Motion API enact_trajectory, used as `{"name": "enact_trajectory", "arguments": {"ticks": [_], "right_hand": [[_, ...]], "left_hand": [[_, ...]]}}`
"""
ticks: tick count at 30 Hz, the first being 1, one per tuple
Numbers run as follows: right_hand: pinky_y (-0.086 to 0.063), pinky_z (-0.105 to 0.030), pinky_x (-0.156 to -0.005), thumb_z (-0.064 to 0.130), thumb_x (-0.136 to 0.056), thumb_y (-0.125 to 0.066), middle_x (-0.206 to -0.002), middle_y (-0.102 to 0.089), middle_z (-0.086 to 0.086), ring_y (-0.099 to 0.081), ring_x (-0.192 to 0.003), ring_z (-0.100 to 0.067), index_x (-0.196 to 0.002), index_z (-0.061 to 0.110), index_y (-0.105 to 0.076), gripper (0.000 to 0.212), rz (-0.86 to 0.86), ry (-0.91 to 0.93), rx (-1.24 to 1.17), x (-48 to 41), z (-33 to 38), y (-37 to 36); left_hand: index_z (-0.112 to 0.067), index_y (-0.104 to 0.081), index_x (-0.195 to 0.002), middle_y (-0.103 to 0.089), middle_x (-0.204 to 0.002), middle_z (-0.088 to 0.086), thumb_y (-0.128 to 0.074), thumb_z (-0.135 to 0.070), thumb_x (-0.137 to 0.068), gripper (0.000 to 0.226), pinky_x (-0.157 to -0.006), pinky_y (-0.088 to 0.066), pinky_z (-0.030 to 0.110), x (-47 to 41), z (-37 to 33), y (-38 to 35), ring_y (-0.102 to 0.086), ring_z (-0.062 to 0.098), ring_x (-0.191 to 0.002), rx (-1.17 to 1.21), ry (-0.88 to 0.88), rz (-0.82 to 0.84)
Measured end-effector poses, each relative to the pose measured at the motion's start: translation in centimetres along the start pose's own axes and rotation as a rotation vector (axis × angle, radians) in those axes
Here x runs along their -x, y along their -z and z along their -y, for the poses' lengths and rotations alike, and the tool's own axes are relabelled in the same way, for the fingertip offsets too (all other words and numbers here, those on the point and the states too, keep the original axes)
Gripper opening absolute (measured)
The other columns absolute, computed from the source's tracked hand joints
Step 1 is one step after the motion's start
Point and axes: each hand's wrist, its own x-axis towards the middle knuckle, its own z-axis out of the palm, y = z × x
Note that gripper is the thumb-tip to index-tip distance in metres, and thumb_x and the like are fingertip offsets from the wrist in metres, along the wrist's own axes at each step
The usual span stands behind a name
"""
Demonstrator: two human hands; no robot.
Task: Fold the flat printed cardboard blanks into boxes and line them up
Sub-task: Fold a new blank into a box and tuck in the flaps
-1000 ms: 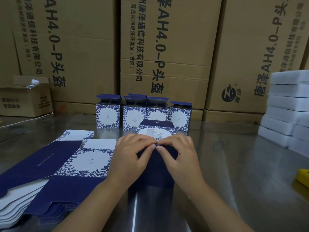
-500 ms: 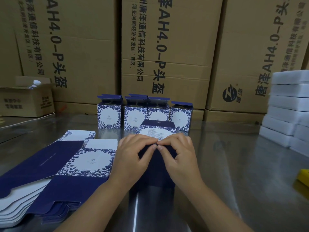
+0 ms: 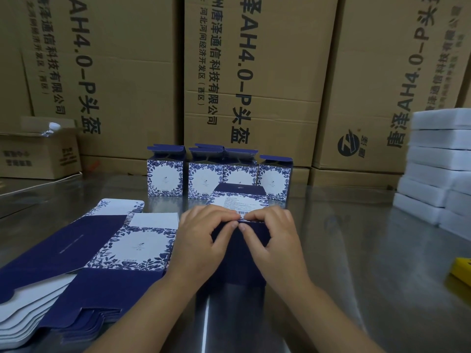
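A half-folded navy box lies on its side on the steel table, its barcode panel facing up. My left hand and my right hand grip it from both sides, with the thumb tips meeting on the near dark flap at the middle. Behind it stands a row of several folded blue-and-white floral boxes with their top flaps up. A stack of flat printed blanks lies to the left of my left hand.
Large brown cartons wall off the back of the steel table. A small open carton sits far left. White foam blocks are stacked at the right edge. A yellow object lies at the near right.
Both hands stay on the box, and the thumbs have pressed slightly closer together on the flap. The view has barely shifted.
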Motion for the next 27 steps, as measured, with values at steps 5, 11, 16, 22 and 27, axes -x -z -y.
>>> {"name": "enact_trajectory", "arguments": {"ticks": [5,11,16,22,27], "right_hand": [[-0.043,-0.030,-0.083,0.029,-0.084,-0.060,-0.091,-0.058,0.012,-0.044,-0.093,-0.005,-0.095,0.020,-0.067,0.016,-0.010,0.020,0.022,0.1,0.0,-0.1],[-0.041,-0.025,-0.082,0.028,-0.083,-0.061,-0.087,-0.059,0.015,-0.045,-0.091,-0.004,-0.087,0.022,-0.069,0.011,-0.014,0.007,0.005,-0.2,-0.1,0.0],[-0.042,-0.025,-0.081,0.028,-0.083,-0.060,-0.085,-0.059,0.016,-0.045,-0.090,-0.004,-0.085,0.023,-0.069,0.010,-0.008,0.000,0.008,-0.2,0.0,0.1],[-0.041,-0.023,-0.084,0.026,-0.083,-0.062,-0.088,-0.058,0.014,-0.047,-0.091,-0.005,-0.088,0.019,-0.067,0.010,-0.016,0.031,0.029,-0.1,0.2,0.1],[-0.037,-0.011,-0.084,0.013,-0.077,-0.074,-0.092,-0.055,0.012,-0.051,-0.095,-0.006,-0.085,0.015,-0.069,0.009,-0.061,-0.041,-0.042,-0.3,-0.2,0.5]], "left_hand": [[-0.024,-0.071,-0.090,-0.065,-0.092,-0.019,-0.052,-0.035,-0.086,0.022,-0.088,-0.037,0.028,0.0,-0.1,0.1,-0.052,0.002,-0.091,-0.014,0.004,0.019],[-0.024,-0.072,-0.090,-0.065,-0.092,-0.019,-0.057,-0.029,-0.086,0.016,-0.088,-0.038,0.031,0.0,-0.1,0.1,-0.052,0.000,-0.091,-0.007,0.013,0.024],[-0.024,-0.071,-0.089,-0.065,-0.092,-0.019,-0.058,-0.026,-0.085,0.015,-0.088,-0.038,0.032,0.1,-0.1,0.1,-0.054,0.003,-0.091,-0.007,0.019,0.026],[-0.025,-0.071,-0.090,-0.065,-0.092,-0.020,-0.050,-0.035,-0.085,0.024,-0.087,-0.038,0.028,-0.1,-0.2,0.5,-0.053,0.001,-0.091,-0.011,-0.011,0.038],[-0.020,-0.073,-0.086,-0.067,-0.089,-0.016,-0.061,-0.022,-0.082,0.013,-0.086,-0.040,0.027,-0.6,0.7,1.4,-0.059,0.009,-0.090,-0.041,0.002,0.031]]}}
